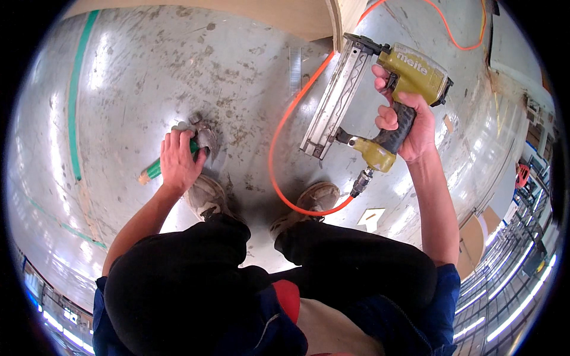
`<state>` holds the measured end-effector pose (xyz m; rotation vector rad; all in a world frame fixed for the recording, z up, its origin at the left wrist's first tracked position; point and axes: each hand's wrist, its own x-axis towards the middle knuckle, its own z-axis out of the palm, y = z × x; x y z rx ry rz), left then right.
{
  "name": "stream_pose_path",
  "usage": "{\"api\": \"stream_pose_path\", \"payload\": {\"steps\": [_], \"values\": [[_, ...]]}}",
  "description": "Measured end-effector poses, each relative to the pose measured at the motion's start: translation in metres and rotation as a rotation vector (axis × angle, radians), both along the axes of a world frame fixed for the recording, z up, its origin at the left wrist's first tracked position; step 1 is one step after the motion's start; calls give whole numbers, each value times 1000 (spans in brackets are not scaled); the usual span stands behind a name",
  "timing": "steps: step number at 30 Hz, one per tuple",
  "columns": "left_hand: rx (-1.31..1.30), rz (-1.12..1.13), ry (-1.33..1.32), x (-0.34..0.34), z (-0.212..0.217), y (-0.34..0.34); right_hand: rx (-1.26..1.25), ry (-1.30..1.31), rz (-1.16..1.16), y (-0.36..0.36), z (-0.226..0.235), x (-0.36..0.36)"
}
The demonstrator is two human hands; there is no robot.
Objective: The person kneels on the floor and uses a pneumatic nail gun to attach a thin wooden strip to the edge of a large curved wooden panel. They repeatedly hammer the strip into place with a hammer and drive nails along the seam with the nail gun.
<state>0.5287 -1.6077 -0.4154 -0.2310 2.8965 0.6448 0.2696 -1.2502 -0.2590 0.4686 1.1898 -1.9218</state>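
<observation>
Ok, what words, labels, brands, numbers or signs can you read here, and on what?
Nail gun in the right hand: pale lettering on its olive-yellow body is legible, but I won't copy brand wording.
Green-handled tool under the left hand: no lettering I can make out.
Background shelving at lower right: any labels there are too small and blurred to read.

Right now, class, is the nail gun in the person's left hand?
No, the right hand grips the nail gun by its black handle.
</observation>
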Motion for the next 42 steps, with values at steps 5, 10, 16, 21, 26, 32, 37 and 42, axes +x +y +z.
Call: {"api": "stream_pose_path", "payload": {"steps": [5,10,16,21,26,32,37,42], "values": [[15,-3,5,-1,0,-1,14,-11,9,1,0,-2],[38,9,1,-2,2,0,7,-51,-8,2,0,-3],[43,11,-12,-3,4,0,50,-27,5,2,1,-1],[39,1,-31,-2,5,-1,31,-15,-8,1,-1,1],[29,-11,-35,1,5,-2,149,63,26,2,1,1],[-23,-51,-28,1,5,1,145,145,24,0,0,9],[-47,-42,-21,4,3,0,13,189,-72,-2,12,12],[-39,-34,-8,7,2,-2,72,302,19,-10,32,5]]}}
